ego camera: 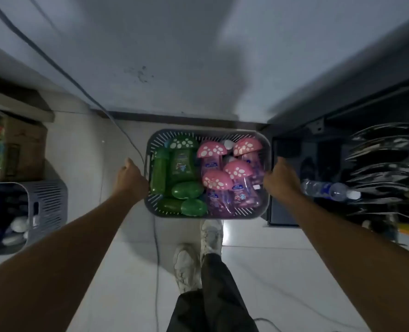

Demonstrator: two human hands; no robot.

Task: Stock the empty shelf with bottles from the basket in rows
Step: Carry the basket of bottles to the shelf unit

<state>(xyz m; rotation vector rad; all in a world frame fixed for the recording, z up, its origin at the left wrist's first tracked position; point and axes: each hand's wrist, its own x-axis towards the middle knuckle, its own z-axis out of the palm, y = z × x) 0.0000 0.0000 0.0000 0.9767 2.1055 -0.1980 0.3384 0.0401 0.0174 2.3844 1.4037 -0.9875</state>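
place: small shop or stockroom | 12 o'clock: basket (267,149) crammed with identical mushroom-capped bottles (216,179) | 9 o'clock: second slatted basket (48,202) of goods, cardboard box (24,149) | 3 o'clock: dark shelving (342,109) with stacked shiny packets (378,164) | floor: white tiles (270,271)

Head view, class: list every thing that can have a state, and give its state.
basket: filled with bottles, held at both ends.
left hand: grips the basket's left end.
right hand: grips the basket's right end.
green bottles: lying in the basket's left half.
pink-capped bottles: lying in its right half.
water bottle: lying on its side, capped.
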